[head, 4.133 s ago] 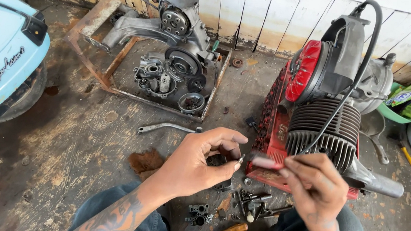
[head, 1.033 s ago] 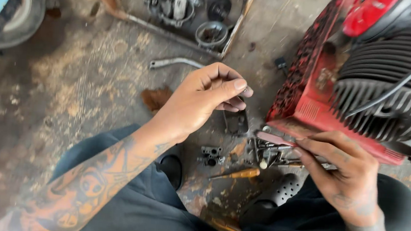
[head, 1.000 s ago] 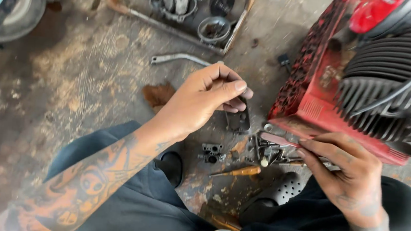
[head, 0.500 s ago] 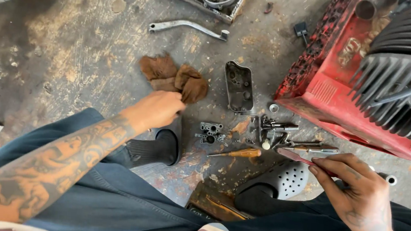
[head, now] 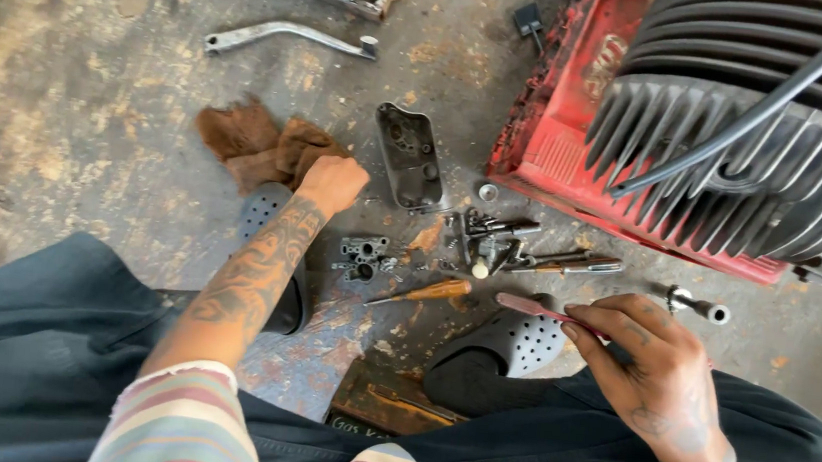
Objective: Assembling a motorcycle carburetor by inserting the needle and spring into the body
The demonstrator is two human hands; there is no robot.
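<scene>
My left hand [head: 331, 183] is stretched out to the floor, fingers curled over the right edge of a crumpled brown rag [head: 256, 146]. My right hand [head: 660, 374] hovers over my lap and pinches a thin reddish tool [head: 532, 308] that points left. Between the hands lie a small grey carburettor body [head: 364, 257], an orange-handled screwdriver [head: 427, 290] and a heap of small parts and tools [head: 502, 246]. A dark metal cover plate [head: 408, 156] lies just right of my left hand.
A red engine housing [head: 552, 144] with a grey finned cylinder [head: 769, 165] and a black cable fills the upper right. A bent metal lever [head: 289, 36] lies on the stained concrete floor. My grey clogs [head: 521, 344] sit by the parts. A short bolt [head: 697, 307] lies near my right hand.
My left hand has dropped from in front of my chest, where it pinched a small part, down to the brown rag. The right hand kept the thin tool and drew back a little.
</scene>
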